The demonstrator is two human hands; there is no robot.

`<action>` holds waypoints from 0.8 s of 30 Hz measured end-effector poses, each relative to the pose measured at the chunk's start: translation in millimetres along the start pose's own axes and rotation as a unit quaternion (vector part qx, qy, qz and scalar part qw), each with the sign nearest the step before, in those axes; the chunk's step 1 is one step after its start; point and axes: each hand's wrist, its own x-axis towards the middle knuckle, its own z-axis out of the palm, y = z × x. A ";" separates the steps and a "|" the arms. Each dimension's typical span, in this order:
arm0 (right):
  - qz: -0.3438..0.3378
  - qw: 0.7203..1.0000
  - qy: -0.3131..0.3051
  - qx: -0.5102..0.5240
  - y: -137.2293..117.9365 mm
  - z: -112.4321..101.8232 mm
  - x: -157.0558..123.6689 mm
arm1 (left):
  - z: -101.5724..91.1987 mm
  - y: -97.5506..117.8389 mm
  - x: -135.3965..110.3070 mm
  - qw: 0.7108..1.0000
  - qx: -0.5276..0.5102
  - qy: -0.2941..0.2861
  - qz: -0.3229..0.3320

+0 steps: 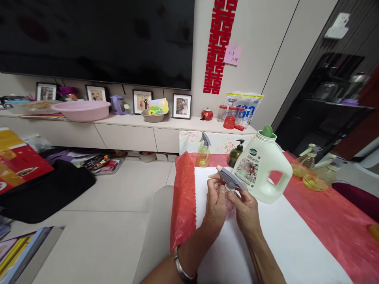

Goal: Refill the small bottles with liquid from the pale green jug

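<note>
Both my hands are closed around a small spray bottle with a grey trigger head (pixel 231 178) and a pinkish clear body (pixel 229 209). My left hand (pixel 215 205) wraps its left side near the neck, and my right hand (pixel 246 207) grips the collar and right side. The bottle stands roughly upright over the white sheet, its nozzle toward the upper left. Just right of my hands stands a large pale green jug (pixel 262 165) with a green piece in its mouth. Behind are a yellow-tinted spray bottle (pixel 203 152) and a dark green pump bottle (pixel 236 153).
A white sheet (pixel 284 240) lies over a red plastic cover (pixel 185 205) on the table. More spray bottles (pixel 321 175) stand at the right. A low cabinet (pixel 127 134) holds a pink basin (pixel 83 110), picture frames and a red scoop (pixel 230 123). A black bag (pixel 56 189) lies left.
</note>
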 end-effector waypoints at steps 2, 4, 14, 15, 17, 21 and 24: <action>-0.003 1.000 0.011 -0.005 -2.9 1.2 0.6 | -0.8 -1.0 -0.3 1.000 -0.001 -0.009 -0.002; -0.006 1.000 0.020 -0.012 -4.6 2.0 0.5 | -1.2 -1.7 -0.6 1.000 -0.004 -0.017 -0.006; -0.026 0.993 0.042 -0.111 -10.4 5.7 -9.0 | -4.0 -0.8 3.2 0.999 -0.015 0.012 -0.036; -0.030 0.990 0.044 -0.129 -11.4 6.2 -11.1 | -6.3 -3.6 3.2 0.998 -0.011 0.018 -0.051; -0.031 0.986 0.036 -0.163 -10.8 6.6 -15.9 | -11.8 -10.8 2.8 0.996 -0.002 0.032 -0.083; -0.008 0.979 0.008 -0.206 -0.7 2.9 -24.3 | -21.0 -22.2 1.6 0.994 0.010 0.041 -0.100; 0.002 0.973 0.004 -0.232 4.7 -3.2 -26.1 | -22.8 -23.2 1.2 0.994 0.015 0.041 -0.099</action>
